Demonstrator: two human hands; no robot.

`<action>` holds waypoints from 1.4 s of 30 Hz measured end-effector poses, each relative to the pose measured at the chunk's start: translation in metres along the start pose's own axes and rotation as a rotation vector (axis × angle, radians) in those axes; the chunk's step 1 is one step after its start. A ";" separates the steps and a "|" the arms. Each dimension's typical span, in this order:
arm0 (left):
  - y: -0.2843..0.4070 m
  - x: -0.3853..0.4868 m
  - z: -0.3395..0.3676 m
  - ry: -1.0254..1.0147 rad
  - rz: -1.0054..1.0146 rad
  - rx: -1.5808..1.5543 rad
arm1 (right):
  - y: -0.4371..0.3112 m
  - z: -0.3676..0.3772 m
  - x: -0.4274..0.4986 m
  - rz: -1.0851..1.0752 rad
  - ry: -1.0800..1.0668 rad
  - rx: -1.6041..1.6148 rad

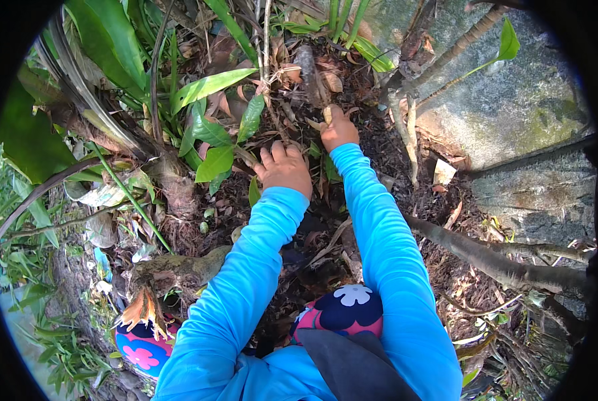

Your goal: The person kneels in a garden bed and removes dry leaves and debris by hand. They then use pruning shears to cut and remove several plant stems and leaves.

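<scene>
My right hand [339, 129] is closed around the pale handle of a tool with a dark, soil-covered blade [310, 72], which points away from me over the leaf litter. To its left and a little nearer, my left hand [285, 168] rests low on the ground, fingers bent, by a thin woody stem; whether the fingers grip it is hidden. Beside that hand grows a small plant with glossy green leaves [215, 164]. Dark soil mixed with dry brown leaves lies around both hands.
A mossy stone or concrete wall [509, 110] stands at the right. A thick bare branch [469, 250] reaches in from the right. Broad-leaved plants [108, 45] crowd the upper left. A broken log [178, 270] with a splintered end lies near my left forearm.
</scene>
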State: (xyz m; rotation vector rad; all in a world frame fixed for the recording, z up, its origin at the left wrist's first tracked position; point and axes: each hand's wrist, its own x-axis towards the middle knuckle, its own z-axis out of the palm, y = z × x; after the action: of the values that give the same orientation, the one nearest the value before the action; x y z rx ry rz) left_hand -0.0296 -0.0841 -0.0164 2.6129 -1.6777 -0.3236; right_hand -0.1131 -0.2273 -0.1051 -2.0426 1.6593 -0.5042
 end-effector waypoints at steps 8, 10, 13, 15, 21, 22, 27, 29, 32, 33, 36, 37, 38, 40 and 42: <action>-0.016 0.011 -0.010 0.034 -0.062 -0.091 | -0.036 -0.023 -0.050 -0.223 -0.146 -0.002; -0.017 0.011 -0.009 0.033 -0.063 -0.108 | -0.021 -0.035 -0.059 -0.161 -0.090 0.073; -0.017 0.013 -0.006 0.014 -0.054 -0.123 | -0.001 -0.045 -0.054 -0.016 0.041 0.107; -0.017 0.012 -0.005 0.034 -0.073 -0.125 | 0.007 -0.045 -0.038 0.053 0.108 0.090; -0.017 0.009 -0.007 0.076 -0.062 -0.150 | 0.044 -0.024 0.014 0.326 0.078 0.162; -0.017 0.009 -0.007 0.078 -0.060 -0.151 | 0.055 -0.016 0.020 0.336 0.072 0.215; -0.019 0.010 -0.005 0.063 -0.036 -0.204 | 0.102 0.024 0.058 0.408 -0.083 0.283; -0.019 0.013 -0.005 0.082 -0.037 -0.222 | 0.105 0.035 0.070 0.467 -0.064 0.472; -0.016 0.019 -0.003 0.153 -0.068 -0.236 | 0.102 0.031 0.064 0.505 -0.072 0.836; -0.015 0.022 -0.002 0.164 -0.072 -0.276 | 0.101 0.024 0.054 0.509 -0.096 0.988; -0.015 0.030 0.001 0.239 -0.057 -0.399 | 0.101 0.001 0.023 0.399 -0.151 1.060; -0.016 0.032 0.002 0.264 -0.053 -0.447 | 0.099 -0.003 0.018 0.399 -0.157 1.043; -0.018 0.033 0.003 0.264 -0.053 -0.452 | 0.095 -0.004 0.018 0.443 -0.177 1.014; -0.022 0.034 0.003 0.234 -0.070 -0.479 | 0.083 0.005 0.027 0.408 -0.206 0.896; -0.026 0.035 0.003 0.197 -0.100 -0.499 | 0.069 0.023 0.051 0.382 -0.187 0.713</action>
State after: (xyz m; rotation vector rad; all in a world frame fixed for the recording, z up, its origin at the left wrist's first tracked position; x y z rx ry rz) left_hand 0.0074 -0.1045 -0.0281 2.2728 -1.2158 -0.4092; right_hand -0.1454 -0.2859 -0.1630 -1.1912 1.4287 -0.6296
